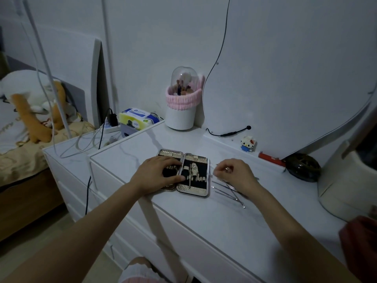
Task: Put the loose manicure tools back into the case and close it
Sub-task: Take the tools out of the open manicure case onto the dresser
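Note:
A manicure case (201,158) lies open flat on the white dresser top (204,217), its black lining showing. A clipper and a thin tool sit in the right half. My left hand (157,174) rests on the left half, fingers spread over it. My right hand (234,173) is just right of the case, fingers curled and pinching a small metal tool that is mostly hidden. Several thin loose metal tools (230,193) lie on the dresser under and in front of my right hand.
A brush holder with a pink band (181,107) stands at the back. A mirror (285,68) leans on the wall, with a small block figure (247,142), a red tube (271,158) and a dark round object (303,167) along it. A cream container (350,180) stands at right.

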